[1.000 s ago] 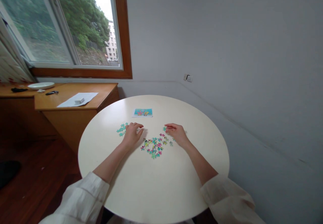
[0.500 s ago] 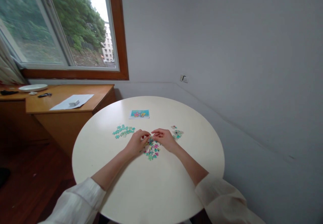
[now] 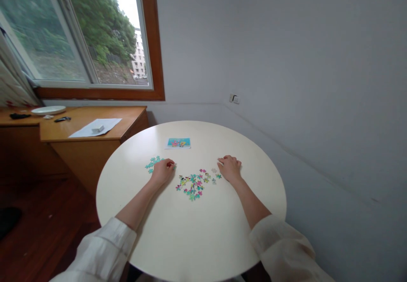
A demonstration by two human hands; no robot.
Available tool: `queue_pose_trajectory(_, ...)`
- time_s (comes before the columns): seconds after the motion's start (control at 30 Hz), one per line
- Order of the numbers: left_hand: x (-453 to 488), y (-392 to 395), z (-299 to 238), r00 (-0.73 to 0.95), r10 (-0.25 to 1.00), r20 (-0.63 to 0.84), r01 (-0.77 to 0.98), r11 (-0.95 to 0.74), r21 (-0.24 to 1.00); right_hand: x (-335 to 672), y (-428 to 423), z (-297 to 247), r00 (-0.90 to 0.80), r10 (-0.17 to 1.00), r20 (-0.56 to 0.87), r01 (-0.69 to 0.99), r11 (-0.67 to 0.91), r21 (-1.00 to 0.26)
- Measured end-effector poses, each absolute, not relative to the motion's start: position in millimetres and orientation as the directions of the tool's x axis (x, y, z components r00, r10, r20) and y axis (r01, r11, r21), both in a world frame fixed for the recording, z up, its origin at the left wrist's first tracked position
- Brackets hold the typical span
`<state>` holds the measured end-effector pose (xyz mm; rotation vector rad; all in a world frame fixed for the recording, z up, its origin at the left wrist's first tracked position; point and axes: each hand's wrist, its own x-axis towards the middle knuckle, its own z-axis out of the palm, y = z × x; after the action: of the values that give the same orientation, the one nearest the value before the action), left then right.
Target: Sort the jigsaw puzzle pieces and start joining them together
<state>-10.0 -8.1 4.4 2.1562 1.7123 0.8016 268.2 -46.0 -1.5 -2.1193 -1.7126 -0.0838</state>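
Loose jigsaw pieces in teal, pink and yellow lie in a middle pile (image 3: 193,184) on the round cream table (image 3: 190,231). My left hand (image 3: 163,171) rests with curled fingers on a small teal group of pieces (image 3: 151,163) at the left. My right hand (image 3: 229,167) lies knuckles up, fingers bent, over the small group of pieces at the right, hiding most of it. What either hand pinches is hidden. A small picture card (image 3: 178,142) lies farther back on the table.
A wooden desk (image 3: 92,131) stands at the left under the window, with a white paper sheet (image 3: 94,127), a white plate (image 3: 48,110) and small dark items on it. Grey walls close the right side; a wall socket (image 3: 235,99) is behind the table.
Half a second ago both hands met over the middle pile. They have since moved apart, the left onto the teal group, the right onto the right-hand group.
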Motion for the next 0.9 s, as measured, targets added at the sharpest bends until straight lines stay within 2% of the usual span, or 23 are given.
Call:
queue_pose_trajectory(0.27,-11.8,-7.7,5.7,0.157,0.958,0.241,0.896,-0.241,0.373,266.6,-43.0,-0.6,0.234,0.910,0.342,0.935,-0.114,-0.335)
queue_pose_trajectory(0.43,-11.5,-10.9,7.7,0.133,0.953,0.272,0.916,-0.223,0.332,266.8,-42.9,-1.3,0.251,0.903,0.349,0.937,-0.137,-0.320)
queue_pose_trajectory(0.73,-8.1,-15.2,10.1,0.131,0.936,0.327,0.891,-0.256,0.375,266.6,-39.4,-4.2,0.206,0.903,0.377,0.949,-0.090,-0.303)
queue_pose_trajectory(0.83,-6.9,-16.0,10.9,0.148,0.924,0.354,0.872,-0.290,0.394,264.9,-38.3,-2.1,0.206,0.898,0.388,0.930,-0.056,-0.363)
queue_pose_trajectory(0.9,-5.5,-17.3,11.8,0.168,0.906,0.389,0.859,-0.328,0.393,262.5,-37.4,-0.8,0.183,0.901,0.392,0.888,0.020,-0.459)
